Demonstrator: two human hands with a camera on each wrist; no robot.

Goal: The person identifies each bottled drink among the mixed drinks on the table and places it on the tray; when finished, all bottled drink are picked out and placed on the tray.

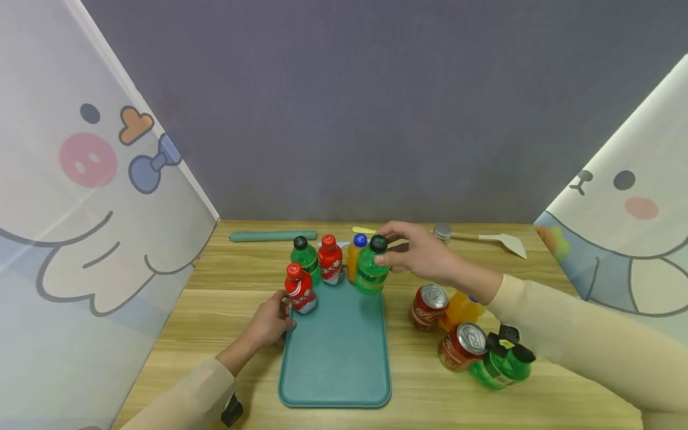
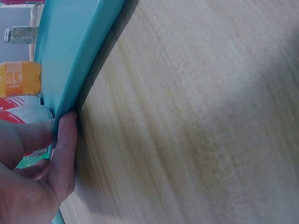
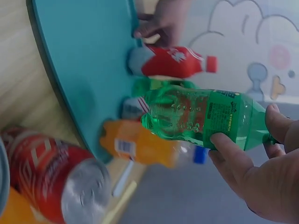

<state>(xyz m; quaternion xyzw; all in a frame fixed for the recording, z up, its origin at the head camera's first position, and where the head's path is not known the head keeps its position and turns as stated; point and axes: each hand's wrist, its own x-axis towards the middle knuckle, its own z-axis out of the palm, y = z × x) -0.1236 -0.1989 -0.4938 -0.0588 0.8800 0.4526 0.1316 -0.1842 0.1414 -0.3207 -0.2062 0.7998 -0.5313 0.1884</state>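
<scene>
Green plastic btl (image 1: 371, 273) w/ black cap: gripping it up near the neck w/ R hand (image 1: 421, 254), thumb & fingers closing on it, holding it roughly upright just above far-right end of teal tray (image 1: 335, 358), base not touching. Pinching tray's L rim w/ L hand (image 1: 271, 321), thumb on the inner side, finger on the outer.

Counting 4 other btls standing at tray's far end: front red btl (image 1: 301, 294) just beside L hand, rear green btl (image 1: 306, 259) behind it, 2nd red btl (image 1: 331, 264) next along, then orange btl (image 1: 352, 260) w/ blue cap, nr the held one.

Seeing on wood table (image 1: 215, 280), R of tray: red can (image 1: 427, 310), nearer red can (image 1: 454, 353), 2nd orange btl (image 1: 461, 309) & 3rd green btl (image 1: 497, 371), both partly hidden. Spotting along the back, L to R: teal rod (image 1: 273, 236), yellow handle (image 1: 363, 230), lidded jar (image 1: 442, 232), white spatula (image 1: 506, 240). Facing plain grey backdrop (image 1: 344, 107) beyond, w/ cartoon panels (image 1: 54, 203) either side.
</scene>
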